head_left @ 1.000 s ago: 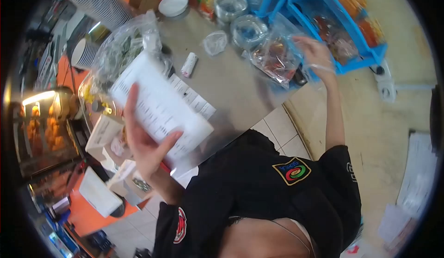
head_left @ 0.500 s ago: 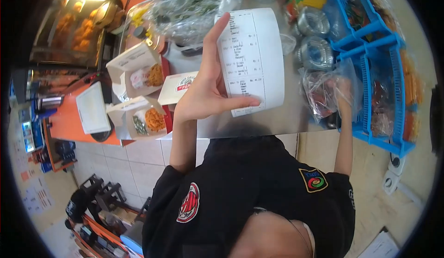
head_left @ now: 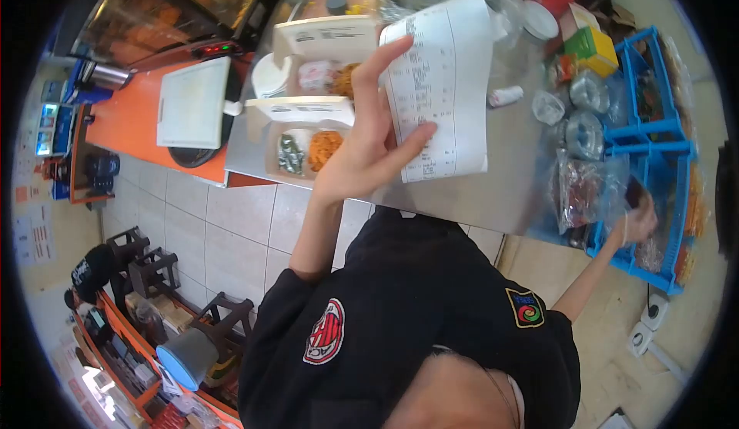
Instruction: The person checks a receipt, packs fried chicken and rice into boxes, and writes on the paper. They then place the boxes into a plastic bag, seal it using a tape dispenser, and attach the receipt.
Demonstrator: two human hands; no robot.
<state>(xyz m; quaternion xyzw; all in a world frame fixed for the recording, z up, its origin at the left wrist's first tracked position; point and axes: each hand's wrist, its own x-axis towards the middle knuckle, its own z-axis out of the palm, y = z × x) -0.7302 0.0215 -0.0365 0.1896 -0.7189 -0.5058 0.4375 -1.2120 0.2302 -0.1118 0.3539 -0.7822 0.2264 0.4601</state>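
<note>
Food point(head_left: 325, 150) is being held in open boxes point(head_left: 302, 112), paper point(head_left: 454, 83) by the left hand point(head_left: 356, 158), the right hand point(head_left: 638, 222) being too blurry to tell its grip.

the receipt point(head_left: 469, 83) has print point(head_left: 421, 83) too small to read; the right hand point(head_left: 640, 221) is blurred.

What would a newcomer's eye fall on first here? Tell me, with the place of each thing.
First, the long printed receipt, held up in the left hand near the middle, above the metal counter. Next, the two open cardboard food boxes with crispy orange fried chicken, left of it. Then the bright blue plastic baskets at the right, by the right hand.
</note>
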